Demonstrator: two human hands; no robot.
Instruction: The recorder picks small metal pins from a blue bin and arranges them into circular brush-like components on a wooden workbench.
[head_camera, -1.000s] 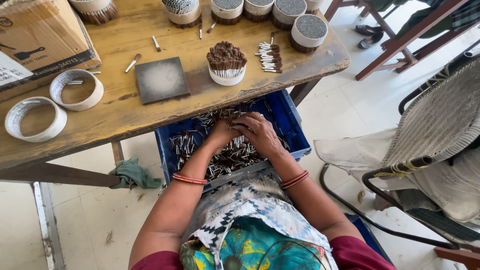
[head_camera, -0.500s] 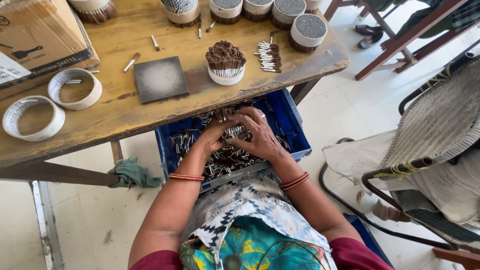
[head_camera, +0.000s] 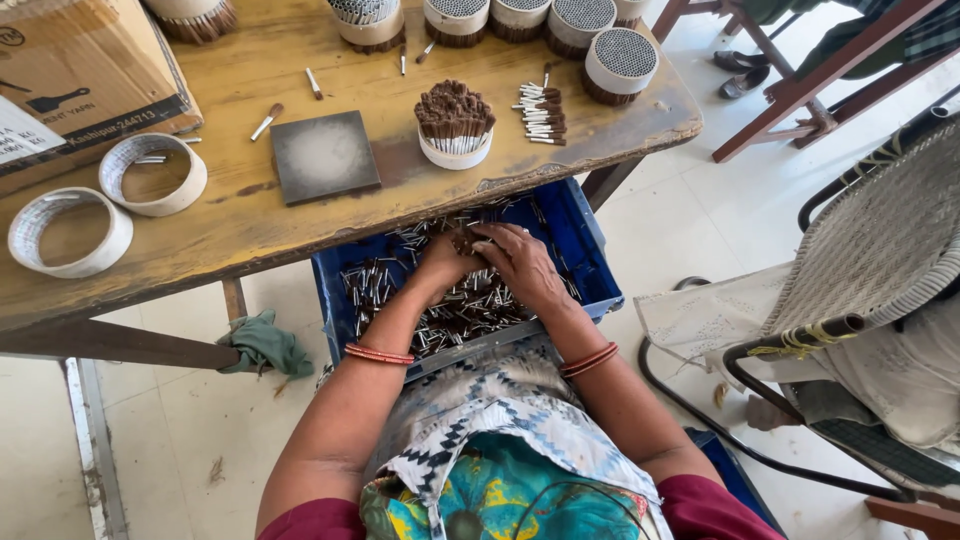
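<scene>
Both my hands are down in a blue plastic crate (head_camera: 590, 255) full of several small silver-handled brush pieces (head_camera: 470, 310). My left hand (head_camera: 440, 268) and my right hand (head_camera: 522, 262) meet over the crate's middle. Together they pinch a small bunch of brown-tipped pieces (head_camera: 465, 240). On the wooden table (head_camera: 230, 235) just beyond stands a white cup (head_camera: 455, 150) packed with brown-tipped pieces, a dark square pad (head_camera: 324, 155) to its left, and a loose row of pieces (head_camera: 540, 110) to its right.
Two empty white rings (head_camera: 68, 232) (head_camera: 153, 173) lie at the table's left, beside a cardboard box (head_camera: 75, 70). Several filled round holders (head_camera: 620, 62) line the far edge. A green rag (head_camera: 264, 343) hangs below; a woven chair (head_camera: 880, 270) stands at my right.
My hands have shifted slightly forward in the crate and drawn closer together, now gathering a small bunch of pieces between the fingers.
</scene>
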